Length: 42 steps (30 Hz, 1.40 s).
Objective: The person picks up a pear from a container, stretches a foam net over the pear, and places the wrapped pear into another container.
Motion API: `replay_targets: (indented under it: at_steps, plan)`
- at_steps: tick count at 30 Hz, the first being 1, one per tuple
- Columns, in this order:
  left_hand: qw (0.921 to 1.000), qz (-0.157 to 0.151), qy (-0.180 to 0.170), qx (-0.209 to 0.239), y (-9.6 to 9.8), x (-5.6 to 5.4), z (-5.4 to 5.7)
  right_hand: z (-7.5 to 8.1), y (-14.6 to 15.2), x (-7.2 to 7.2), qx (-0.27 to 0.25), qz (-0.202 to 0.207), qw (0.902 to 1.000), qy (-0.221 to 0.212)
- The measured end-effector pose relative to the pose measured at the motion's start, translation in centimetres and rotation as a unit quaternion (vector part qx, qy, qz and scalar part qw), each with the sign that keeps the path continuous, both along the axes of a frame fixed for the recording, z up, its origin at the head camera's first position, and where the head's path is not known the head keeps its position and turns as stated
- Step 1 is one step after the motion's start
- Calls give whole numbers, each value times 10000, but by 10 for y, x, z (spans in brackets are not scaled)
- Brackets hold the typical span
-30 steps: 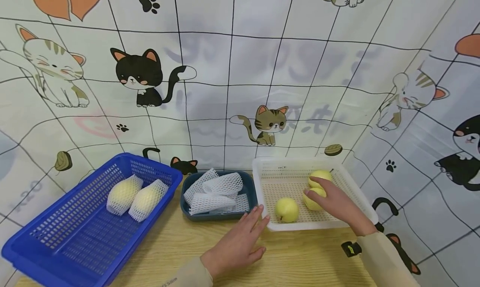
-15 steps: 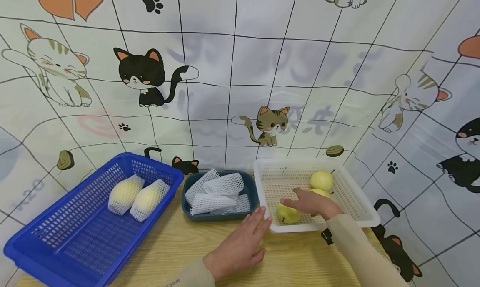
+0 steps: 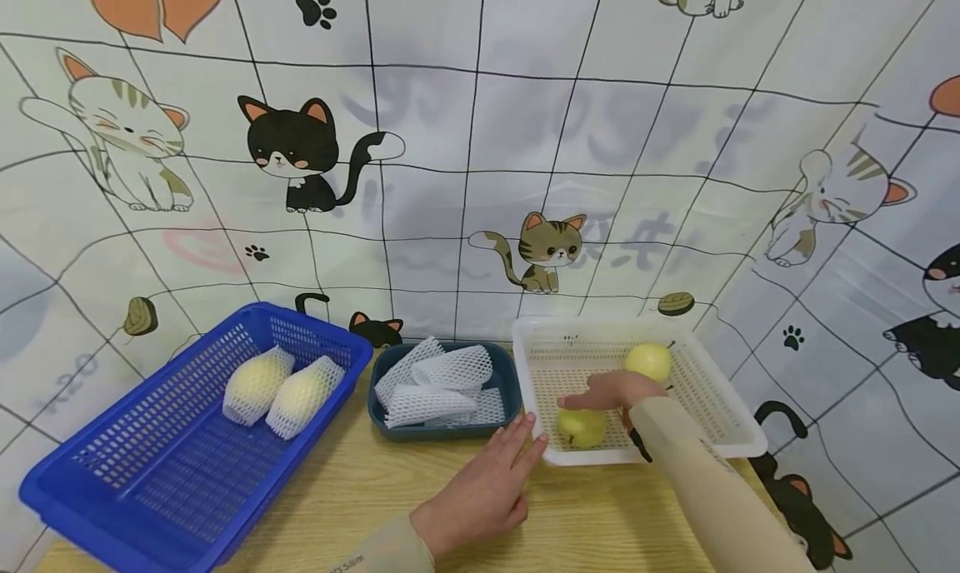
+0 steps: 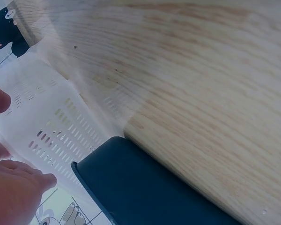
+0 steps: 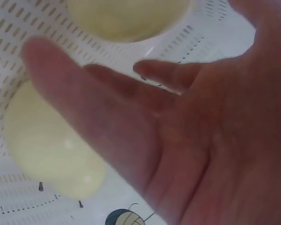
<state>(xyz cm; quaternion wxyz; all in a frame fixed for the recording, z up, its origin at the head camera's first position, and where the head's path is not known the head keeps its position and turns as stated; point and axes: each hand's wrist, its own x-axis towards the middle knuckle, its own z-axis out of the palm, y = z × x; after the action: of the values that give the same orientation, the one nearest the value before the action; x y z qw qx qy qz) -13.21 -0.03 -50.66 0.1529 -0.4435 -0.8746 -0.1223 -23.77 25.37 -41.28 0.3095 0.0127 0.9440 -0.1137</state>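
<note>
My right hand is inside the white basket, over the near yellow pear. In the right wrist view its fingers are extended and the palm holds nothing; a pear shows at the top, apart from the palm. Another pear lies farther back, and a third shows behind the thumb in the right wrist view, mostly covered by the hand in the head view. My left hand lies with straight fingers, its fingertips touching the white basket's near left corner.
A teal tray holding several white foam net sleeves stands left of the white basket. Farther left, a blue basket holds two pears in foam nets. A cat-patterned curtain hangs behind the wooden table.
My right hand has left the pears at the basket's back and moved left and nearer, over the front pear. My left hand stays at the basket corner. The head view has shifted slightly.
</note>
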Motion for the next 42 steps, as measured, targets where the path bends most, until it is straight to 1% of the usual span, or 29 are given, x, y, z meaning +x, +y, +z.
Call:
replay_targets:
  at_steps: [2, 5, 8, 12, 18, 22, 27, 32, 37, 40, 42]
  plan:
    - [10000, 0, -27, -42, 0, 0, 0, -2, 0, -4, 62, 131, 9998, -140]
    - [9999, 16, -71, -98, 0, 0, 0, -5, 0, -7, 21, 37, 9996, -273]
    - [9998, 43, -73, -156, 1, 0, 0, -7, -1, -10, -130, -127, 9993, -327]
    - [9997, 61, -98, -208, 1, 0, 0, -9, -4, -12, -158, -71, 9992, -361]
    - [9995, 110, -159, -256, 1, 0, 0, -9, -7, -10, -92, 7, 9995, -287]
    - [9993, 154, -179, -283, 2, 0, 1, -8, -11, -7, -113, 174, 9992, -330]
    - [9993, 180, -51, -319, 3, 1, 2, -8, -14, -5, -160, 417, 9984, -360]
    - [9992, 181, 23, -357, 3, 1, 3, -8, -9, -5, -227, 482, 9982, -275]
    - [9992, 182, 55, -345, 3, 1, 3, -5, -6, -7, -138, 572, 9982, -150]
    - [9993, 163, 120, -325, 2, 1, 2, -2, -5, -8, -145, 538, 9984, -93]
    - [9992, 151, 157, -322, 2, 1, 2, 0, -4, -8, -238, 476, 9985, -100]
